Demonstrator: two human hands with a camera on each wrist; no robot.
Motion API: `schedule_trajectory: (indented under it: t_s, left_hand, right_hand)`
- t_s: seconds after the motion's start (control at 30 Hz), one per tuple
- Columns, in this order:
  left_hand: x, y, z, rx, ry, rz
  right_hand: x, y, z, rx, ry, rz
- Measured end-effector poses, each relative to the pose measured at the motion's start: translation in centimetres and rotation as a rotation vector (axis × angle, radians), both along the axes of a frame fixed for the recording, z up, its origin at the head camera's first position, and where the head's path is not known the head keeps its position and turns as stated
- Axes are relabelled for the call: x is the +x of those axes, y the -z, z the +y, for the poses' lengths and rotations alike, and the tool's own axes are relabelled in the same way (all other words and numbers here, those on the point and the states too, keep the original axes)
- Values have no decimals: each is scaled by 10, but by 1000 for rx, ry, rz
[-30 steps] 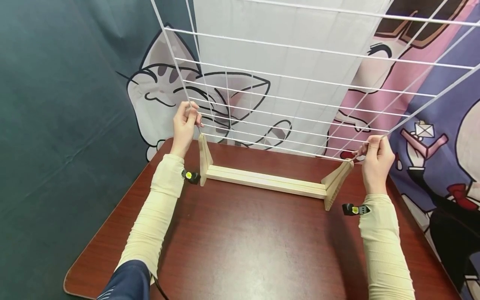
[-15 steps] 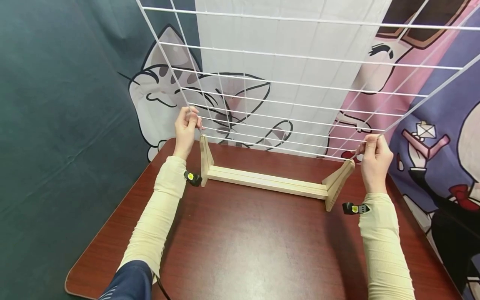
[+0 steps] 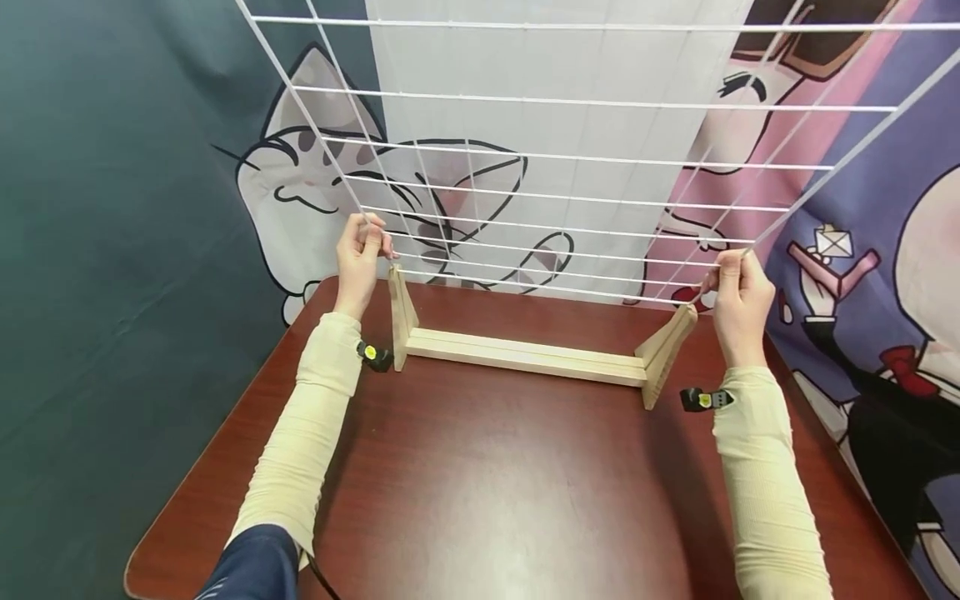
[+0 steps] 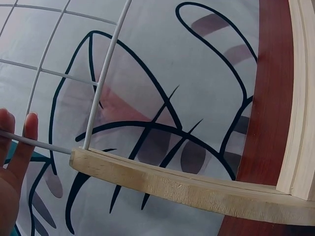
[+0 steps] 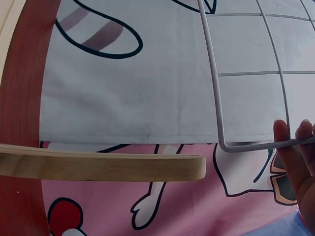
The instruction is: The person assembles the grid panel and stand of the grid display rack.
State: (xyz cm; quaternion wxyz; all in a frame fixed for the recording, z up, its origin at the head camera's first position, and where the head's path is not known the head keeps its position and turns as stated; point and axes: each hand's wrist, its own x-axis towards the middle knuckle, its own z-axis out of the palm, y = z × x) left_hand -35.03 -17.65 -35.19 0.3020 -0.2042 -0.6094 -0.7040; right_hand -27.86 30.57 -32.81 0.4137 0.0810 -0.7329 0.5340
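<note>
A white wire grid panel point(image 3: 495, 154) rises from the middle of the head view past its top edge. My left hand point(image 3: 358, 254) pinches its left side wire low down, and my right hand point(image 3: 741, 292) grips the right side wire. Just beneath is a pale wooden stand point(image 3: 525, 354), a grooved crossbar between two tapered end pieces. In the left wrist view, the panel's lower corner is right at the tip of the left end piece point(image 4: 147, 174). In the right wrist view, the other corner point(image 5: 224, 146) shows beyond the tip of the right end piece point(image 5: 103, 166).
The stand rests on a dark red-brown table point(image 3: 487, 467) toward its far edge. Behind hangs a cloth backdrop point(image 3: 585, 75) with cartoon figures, and a dark green curtain point(image 3: 112, 250) is on the left. A black cable point(image 3: 322, 575) runs by the left sleeve.
The panel's upper part has shifted left in the head view, and its rungs lie more level. My right hand has risen slightly. The view itself has moved a little; both hands keep their hold.
</note>
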Motion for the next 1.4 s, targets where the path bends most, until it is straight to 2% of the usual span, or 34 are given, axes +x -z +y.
schedule_trajectory:
  t_s: [0.13, 0.27, 0.4, 0.7, 0.87, 1.0, 1.1, 1.27, 1.4]
  left_hand:
    - [0, -3, -4, -1, -17, 15]
    - [-3, -5, -1, 18, -9, 14]
    - [-2, -2, 6, 29, 4, -1]
    - [-3, -2, 9, 25, -7, 32]
    - [0, 0, 10, 27, -29, -1]
    - [1, -2, 11, 16, -23, -34]
    - [7, -8, 12, -6, -13, -57]
    - [18, -19, 15, -52, -33, -98]
    - [19, -22, 16, -84, -62, -142]
  right_hand:
    - [2, -11, -8, -2, -39, -11]
    - [8, -16, -11, -5, -70, -25]
    - [15, -12, -7, 4, -72, -64]
    - [12, -7, -4, 15, -66, -88]
    - [6, 4, 1, 23, -54, -109]
    - [-1, 16, 8, 64, 9, -136]
    - [-4, 22, 10, 81, 34, -151]
    - [-5, 26, 9, 49, 11, -168]
    - [-7, 30, 9, 65, 47, -207]
